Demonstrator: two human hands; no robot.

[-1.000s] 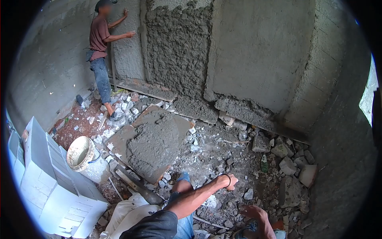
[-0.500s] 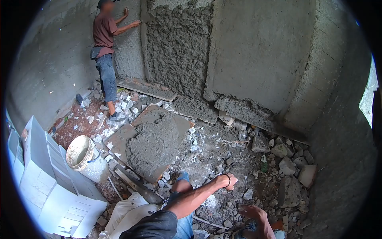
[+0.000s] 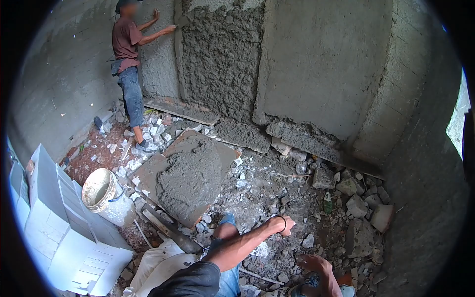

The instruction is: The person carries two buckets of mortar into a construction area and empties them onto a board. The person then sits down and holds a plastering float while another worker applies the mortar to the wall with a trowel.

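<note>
My left hand (image 3: 287, 226), with a dark band at its wrist, is closed in front of my knee, above the rubble floor; whatever it may hold is hidden. Lower right, my right hand (image 3: 312, 262) hangs loosely open above my shoe, with no object visible in it. A loose grey stone (image 3: 308, 241) shows on the ground between and beyond the hands. Left of them lies a board (image 3: 148, 174) bearing a heap of wet mortar (image 3: 189, 173).
A co-worker (image 3: 127, 44) stands at the back left, both hands at the wall. A mortar-stained bucket (image 3: 118, 205), white panels (image 3: 54, 218) and a white sack (image 3: 166, 265) are at left. Broken blocks (image 3: 358, 237) line the right wall. Rough mortar (image 3: 222, 59) covers part of the back wall.
The co-worker's lower hand has moved up and right along the wall, and the legs have shifted slightly right. My hands look unchanged.
</note>
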